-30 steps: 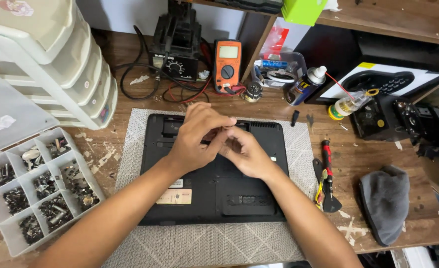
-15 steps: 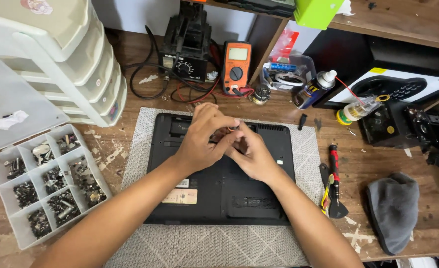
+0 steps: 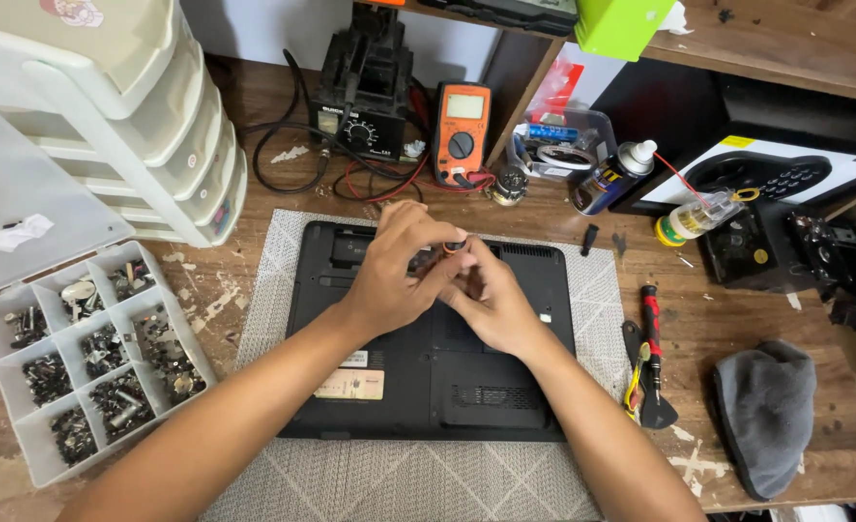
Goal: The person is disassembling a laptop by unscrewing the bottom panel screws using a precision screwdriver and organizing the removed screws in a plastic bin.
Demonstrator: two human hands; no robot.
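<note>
The left hand [image 3: 396, 274] and right hand [image 3: 491, 300] meet over the upper middle of a black laptop [image 3: 428, 382] lying bottom-up. Both are curled around a small dark, orange-tipped tool [image 3: 453, 247], pinched between their fingertips; what its tip touches is hidden. The laptop rests on a grey woven mat [image 3: 370, 478] beneath the wrists. Left of the left hand sits an open parts box [image 3: 85, 353] of screws. Right of the right hand lies a red-handled screwdriver [image 3: 652, 333], then a grey cloth [image 3: 766, 411]. Beyond the fingertips stands an orange multimeter [image 3: 461, 130].
</note>
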